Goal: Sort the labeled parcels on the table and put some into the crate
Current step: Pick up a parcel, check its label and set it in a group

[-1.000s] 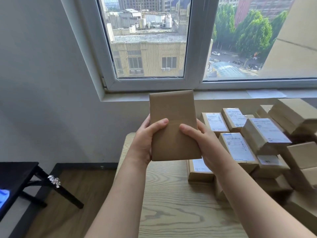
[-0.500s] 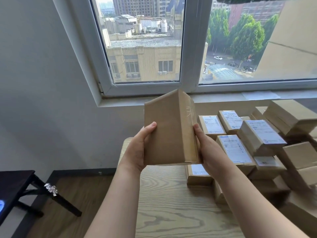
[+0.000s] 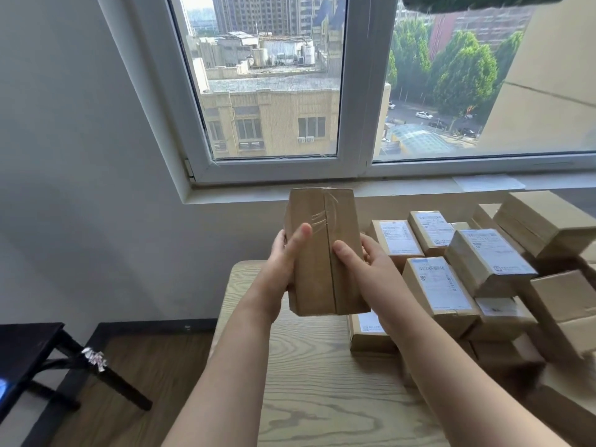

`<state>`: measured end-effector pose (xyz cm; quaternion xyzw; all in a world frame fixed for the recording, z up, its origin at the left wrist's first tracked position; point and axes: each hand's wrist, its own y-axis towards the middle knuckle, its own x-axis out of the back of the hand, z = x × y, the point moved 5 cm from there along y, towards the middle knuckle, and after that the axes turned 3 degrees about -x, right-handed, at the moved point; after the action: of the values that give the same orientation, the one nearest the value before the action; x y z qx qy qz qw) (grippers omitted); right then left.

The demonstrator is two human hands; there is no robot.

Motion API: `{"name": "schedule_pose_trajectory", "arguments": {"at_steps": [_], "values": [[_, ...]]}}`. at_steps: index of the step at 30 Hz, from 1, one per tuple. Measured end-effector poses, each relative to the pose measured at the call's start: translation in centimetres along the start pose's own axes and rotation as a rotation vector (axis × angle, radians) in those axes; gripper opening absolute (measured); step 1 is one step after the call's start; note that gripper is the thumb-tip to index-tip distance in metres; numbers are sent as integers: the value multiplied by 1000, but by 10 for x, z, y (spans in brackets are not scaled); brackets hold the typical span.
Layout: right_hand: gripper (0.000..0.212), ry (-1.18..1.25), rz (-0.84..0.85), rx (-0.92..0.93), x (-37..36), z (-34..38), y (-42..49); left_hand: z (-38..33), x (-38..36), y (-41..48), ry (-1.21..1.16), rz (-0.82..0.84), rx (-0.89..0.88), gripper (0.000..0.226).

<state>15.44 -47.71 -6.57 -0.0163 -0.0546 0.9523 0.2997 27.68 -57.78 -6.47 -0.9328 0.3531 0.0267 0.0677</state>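
Observation:
I hold a brown cardboard parcel [image 3: 325, 253] upright in front of me, above the far left end of the wooden table [image 3: 309, 382]. Its taped seam side faces me and no label shows on it. My left hand [image 3: 283, 269] grips its left edge with the thumb across the front. My right hand [image 3: 371, 269] grips its right edge, thumb on the seam. A pile of several labeled parcels [image 3: 438, 285] lies on the table to the right. No crate is in view.
A window and its sill [image 3: 354, 191] run behind the table. Larger unlabeled boxes [image 3: 548, 227] are stacked at the far right. A black side table [image 3: 29, 346] stands on the wood floor at the lower left.
I have turned the parcel in my hands: its plain face showed first, then an edge, and now the taped seam side faces me. Both hands have shifted their hold around it.

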Motion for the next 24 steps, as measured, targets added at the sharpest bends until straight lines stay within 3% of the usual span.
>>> {"name": "schedule_pose_trajectory", "arguments": {"at_steps": [3, 8, 13, 19, 24], "values": [[49, 43, 58, 8, 0, 1, 3, 0, 3, -1, -12, 4, 7, 63], [78, 80, 306, -64, 0, 0, 9, 1, 5, -1, -164, 34, 21, 58], [77, 127, 303, -40, 2, 3, 9, 0, 2, 2, -195, 52, -20, 68], [52, 190, 249, 12, 2, 6, 5, 0, -2, 5, -215, 59, -15, 72], [53, 163, 244, 28, 2, 5, 5, 4, -1, 9, -248, 78, 1, 71]]}}
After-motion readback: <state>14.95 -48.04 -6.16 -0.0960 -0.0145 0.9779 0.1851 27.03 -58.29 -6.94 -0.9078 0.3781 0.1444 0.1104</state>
